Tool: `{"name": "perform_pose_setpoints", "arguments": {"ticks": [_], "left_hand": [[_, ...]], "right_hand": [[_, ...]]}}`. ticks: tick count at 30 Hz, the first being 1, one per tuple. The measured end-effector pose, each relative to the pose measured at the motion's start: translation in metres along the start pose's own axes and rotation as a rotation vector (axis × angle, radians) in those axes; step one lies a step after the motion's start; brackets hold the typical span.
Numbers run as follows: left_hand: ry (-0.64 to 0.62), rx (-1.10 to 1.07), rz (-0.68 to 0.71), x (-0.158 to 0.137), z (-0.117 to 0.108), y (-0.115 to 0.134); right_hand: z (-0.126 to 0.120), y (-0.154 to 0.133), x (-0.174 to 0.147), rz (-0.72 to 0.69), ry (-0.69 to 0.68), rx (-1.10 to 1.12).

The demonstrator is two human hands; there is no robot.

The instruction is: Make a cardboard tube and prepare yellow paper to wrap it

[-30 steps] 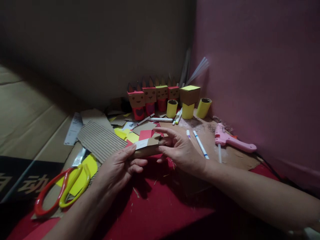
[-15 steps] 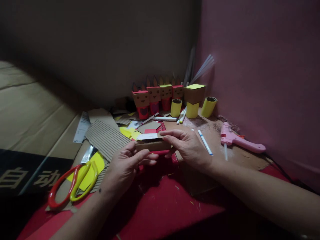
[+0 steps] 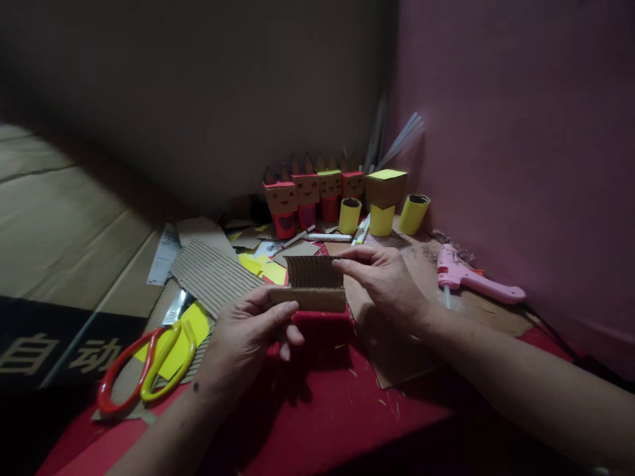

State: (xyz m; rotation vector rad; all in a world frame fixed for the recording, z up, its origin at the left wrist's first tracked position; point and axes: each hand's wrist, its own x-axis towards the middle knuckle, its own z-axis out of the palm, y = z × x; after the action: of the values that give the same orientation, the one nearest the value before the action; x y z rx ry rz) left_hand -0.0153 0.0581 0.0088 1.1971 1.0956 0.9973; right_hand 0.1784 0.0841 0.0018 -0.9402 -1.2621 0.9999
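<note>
Between my two hands is a folded piece of cardboard (image 3: 317, 299), its ridged inner side facing me above a smooth brown front strip. My left hand (image 3: 253, 327) pinches the strip's left end, thumb in front. With thumb and fingers, my right hand (image 3: 384, 281) grips the raised ridged flap at its upper right corner. Under my right hand lies a flat brown cardboard sheet (image 3: 391, 360) on the red table surface (image 3: 327, 410).
Scissors (image 3: 169, 363) lie at left over yellow paper and corrugated cardboard (image 3: 213, 274). Behind stand several cardboard figures (image 3: 281, 198), yellow tubes (image 3: 350, 216) and a yellow-topped box (image 3: 385, 192). A pink glue gun (image 3: 476, 281) rests at right, by the wall. Markers (image 3: 327, 237) lie mid-table.
The folded cardboard has opened up: its back flap now stands raised, showing the ridged inside. My right hand has shifted slightly up and right with the flap.
</note>
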Motion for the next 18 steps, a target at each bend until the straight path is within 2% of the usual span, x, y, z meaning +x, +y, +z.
{"name": "perform_pose_setpoints", "arguments": {"ticks": [3,9,18], "left_hand": [[-0.01,0.001,-0.011,0.0,-0.002,-0.001],[-0.012,-0.012,-0.013,0.0,-0.002,-0.001],[-0.07,0.001,-0.051,-0.002,0.0,0.002]], "right_hand": [[-0.001,0.004,0.001,-0.011,0.006,0.027],[0.003,0.016,0.005,0.224,-0.136,0.343],[0.004,0.016,0.006,0.261,-0.142,0.365]]}}
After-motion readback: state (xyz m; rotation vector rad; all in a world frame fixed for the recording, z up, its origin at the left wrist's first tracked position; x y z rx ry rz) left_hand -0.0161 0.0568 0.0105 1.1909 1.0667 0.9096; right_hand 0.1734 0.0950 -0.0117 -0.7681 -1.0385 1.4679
